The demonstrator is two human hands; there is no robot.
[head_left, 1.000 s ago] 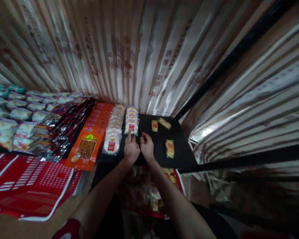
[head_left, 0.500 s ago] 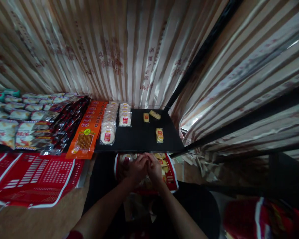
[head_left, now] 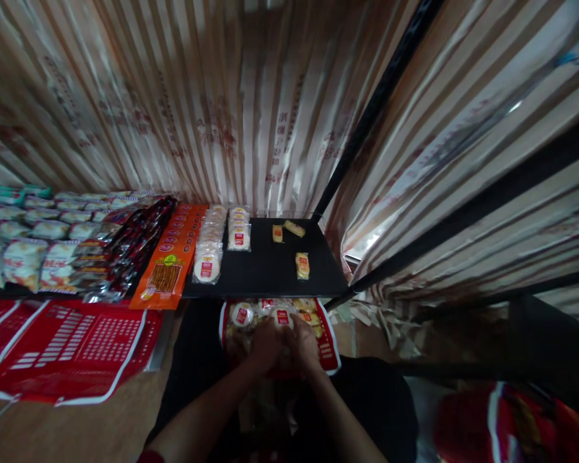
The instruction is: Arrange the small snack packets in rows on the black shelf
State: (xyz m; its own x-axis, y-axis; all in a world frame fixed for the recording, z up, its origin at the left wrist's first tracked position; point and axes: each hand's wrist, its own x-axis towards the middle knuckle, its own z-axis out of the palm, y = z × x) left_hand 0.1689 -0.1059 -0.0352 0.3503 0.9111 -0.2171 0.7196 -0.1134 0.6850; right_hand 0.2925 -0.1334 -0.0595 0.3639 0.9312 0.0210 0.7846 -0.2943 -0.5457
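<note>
Two-handed, reaching down into the red-rimmed bag (head_left: 329, 352) just below the front edge of the black shelf (head_left: 270, 273). Pressing left hand (head_left: 265, 344) and right hand (head_left: 303, 342) close together, side by side, among the loose packets (head_left: 307, 315). Burying fingertips in the pile; too dim for telling whether closing on anything. Noting two round white packets (head_left: 242, 315) lying at the bag's far end, just beyond the knuckles. Seeing three yellow packets (head_left: 302, 265) scattered on the shelf, right of the cracker rows (head_left: 207, 263).
</note>
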